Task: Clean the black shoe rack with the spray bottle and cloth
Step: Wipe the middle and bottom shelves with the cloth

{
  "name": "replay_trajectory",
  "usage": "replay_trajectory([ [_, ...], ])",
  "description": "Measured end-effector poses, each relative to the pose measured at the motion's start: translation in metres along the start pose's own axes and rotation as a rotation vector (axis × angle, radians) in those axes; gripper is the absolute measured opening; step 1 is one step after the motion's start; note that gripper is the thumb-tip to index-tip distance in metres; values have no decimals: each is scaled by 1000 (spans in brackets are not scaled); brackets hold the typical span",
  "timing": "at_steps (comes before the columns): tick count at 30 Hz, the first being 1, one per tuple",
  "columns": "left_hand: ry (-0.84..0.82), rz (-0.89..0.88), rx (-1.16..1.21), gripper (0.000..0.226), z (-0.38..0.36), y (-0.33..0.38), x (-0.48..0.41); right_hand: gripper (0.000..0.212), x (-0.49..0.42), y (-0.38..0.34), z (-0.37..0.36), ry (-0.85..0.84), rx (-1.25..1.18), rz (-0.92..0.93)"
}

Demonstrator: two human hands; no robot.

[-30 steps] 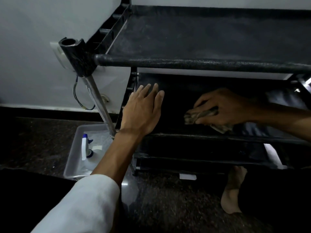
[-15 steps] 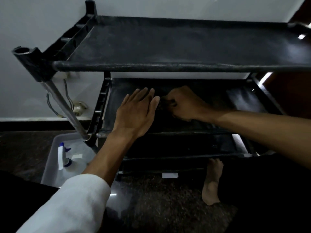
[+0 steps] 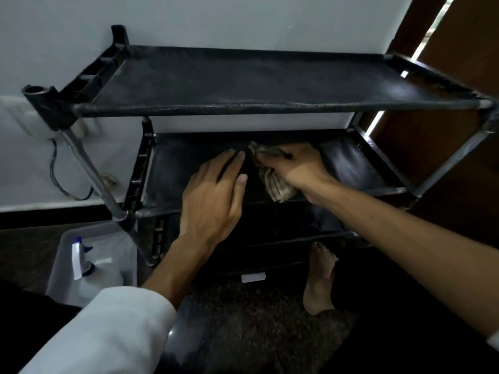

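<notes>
Single head view, looking down, close over shoe rack [image 3: 243,85]

Black shoe rack [image 3: 243,79] stands vs. white wall; crumpled grey cloth [image 3: 275,184] on 2nd shelf; spray bottle [image 3: 81,261] lies in tub, lower left.

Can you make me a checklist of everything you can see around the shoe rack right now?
Surface: second shelf of the black shoe rack, being wiped.
Job's things: cloth on that shelf; spray bottle in a clear plastic tub on the floor.
Clutter: white tag under the rack.
Grippers: left hand flat on the shelf's front; right hand gripping the cloth.
Cables: dark wire hanging by the wall.
Surroundings: white wall, dark speckled floor, bare foot, wooden door.
</notes>
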State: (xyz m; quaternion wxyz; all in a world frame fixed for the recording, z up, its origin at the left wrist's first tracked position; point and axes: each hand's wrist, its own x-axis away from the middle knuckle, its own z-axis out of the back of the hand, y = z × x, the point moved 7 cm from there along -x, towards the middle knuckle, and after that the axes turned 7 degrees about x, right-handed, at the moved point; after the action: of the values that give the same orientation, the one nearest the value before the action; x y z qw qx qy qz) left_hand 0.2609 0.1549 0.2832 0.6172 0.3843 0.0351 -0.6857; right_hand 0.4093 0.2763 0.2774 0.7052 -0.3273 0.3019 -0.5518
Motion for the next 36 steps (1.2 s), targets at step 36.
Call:
replay_trajectory([
  [36,-284,407,-72,37,-90,-130,140,23,38,133,-135,-189,70,-270],
])
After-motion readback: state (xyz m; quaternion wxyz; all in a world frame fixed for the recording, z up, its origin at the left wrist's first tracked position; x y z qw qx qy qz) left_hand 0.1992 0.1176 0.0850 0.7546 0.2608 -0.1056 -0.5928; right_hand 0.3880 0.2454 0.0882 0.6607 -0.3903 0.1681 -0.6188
